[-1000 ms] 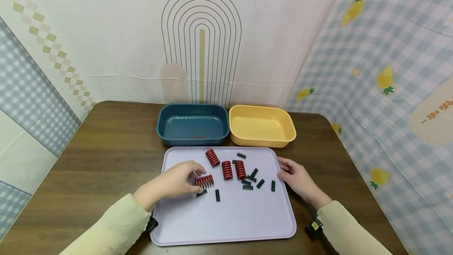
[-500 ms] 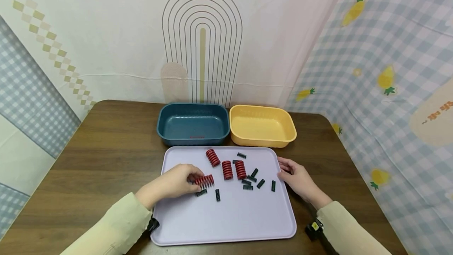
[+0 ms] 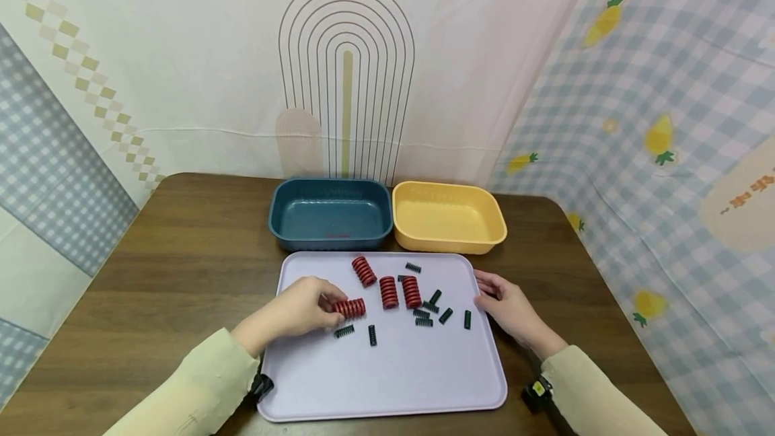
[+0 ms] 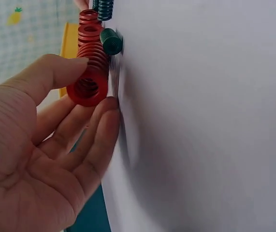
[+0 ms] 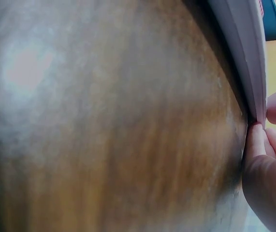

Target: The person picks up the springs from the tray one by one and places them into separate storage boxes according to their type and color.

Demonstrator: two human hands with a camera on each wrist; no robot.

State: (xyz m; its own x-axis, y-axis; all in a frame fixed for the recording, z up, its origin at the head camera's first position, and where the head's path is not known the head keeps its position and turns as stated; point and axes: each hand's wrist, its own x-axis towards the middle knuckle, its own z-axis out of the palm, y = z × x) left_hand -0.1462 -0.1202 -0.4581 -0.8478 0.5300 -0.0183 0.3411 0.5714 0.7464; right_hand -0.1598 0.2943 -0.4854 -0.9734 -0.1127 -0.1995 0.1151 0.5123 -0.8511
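A thick red coil spring lies on its side at the left part of the lilac tray. My left hand pinches its near end; in the left wrist view the thumb presses one side of the red spring and the fingers lie along the other. Close by are a small dark green spring and another green spring. Over at the tray's right edge, my right hand grips the rim, fingers beneath and thumb above in the right wrist view.
Three more red springs, one a red spring near the back, and several small green springs, among them a green spring, lie on the tray. Behind it stand a dark blue bin with a sliver of red inside, and a yellow bin.
My left fingers have closed in on the red spring, which has turned slightly and no longer overlaps the small green spring beside it. My right hand has stayed at the tray's rim.
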